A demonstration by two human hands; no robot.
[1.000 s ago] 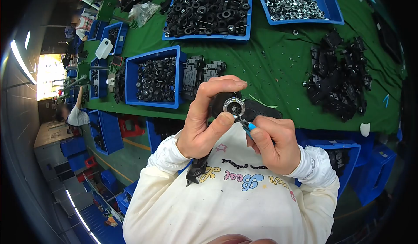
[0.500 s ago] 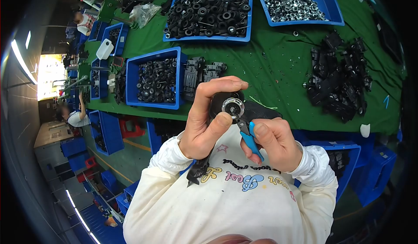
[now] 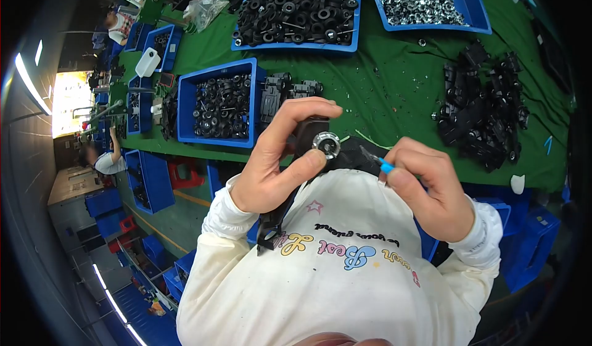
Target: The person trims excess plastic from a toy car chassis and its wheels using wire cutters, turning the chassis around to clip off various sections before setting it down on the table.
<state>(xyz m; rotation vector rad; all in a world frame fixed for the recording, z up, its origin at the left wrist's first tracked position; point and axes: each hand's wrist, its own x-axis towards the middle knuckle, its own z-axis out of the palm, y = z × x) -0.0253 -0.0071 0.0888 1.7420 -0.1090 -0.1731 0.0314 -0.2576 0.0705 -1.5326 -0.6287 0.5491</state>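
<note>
Clamped between thumb and bent fingers of the left hand (image 3: 262,176), as the head view shows, is a silver-rimmed wheel (image 3: 326,145) against a dark part, above the person's lap. The right hand (image 3: 435,192) is closed around a blue-handled tool (image 3: 386,166), its thin tip near the wheel but apart from it; whether the tool's jaws are parted cannot be told. The left thumb sits on the rim's edge, so a careless jab could nick it, and a loose pinch on that smooth ring could let the wheel slip. Beyond, one blue tray (image 3: 296,48) holds black tyres and thin rods, another blue tray (image 3: 441,29) shiny silver rings, and a blue tub (image 3: 216,137) small wheels, some on axles.
</note>
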